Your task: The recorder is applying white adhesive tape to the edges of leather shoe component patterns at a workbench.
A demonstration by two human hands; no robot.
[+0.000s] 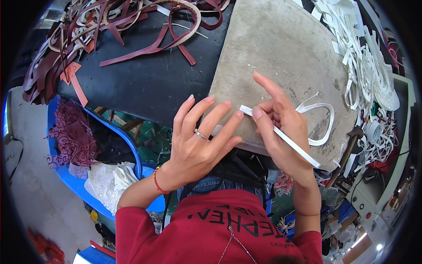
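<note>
A narrow white strap [295, 146] is pinched between the thumb and fingers of my right hand [283, 127]. Its short end pokes out toward the left, and the longer end runs back over the palm toward the wrist. My right index finger points away, off the strap. My left hand [200, 132] is spread with straight fingers over the near edge of the grey slab [277, 39]. The left index fingertip is right beside the strap's short end; whether they touch I cannot tell. Right of my right hand, a looped white strip [329, 121] rests on the slab.
Maroon strips [132, 55] pile up on the black surface [176, 83] at far left. White strips [351, 48] heap along the right side. A hammer-like tool [345, 158] lies at the slab's right edge. A blue tub [77, 178] with lace scraps stands left.
</note>
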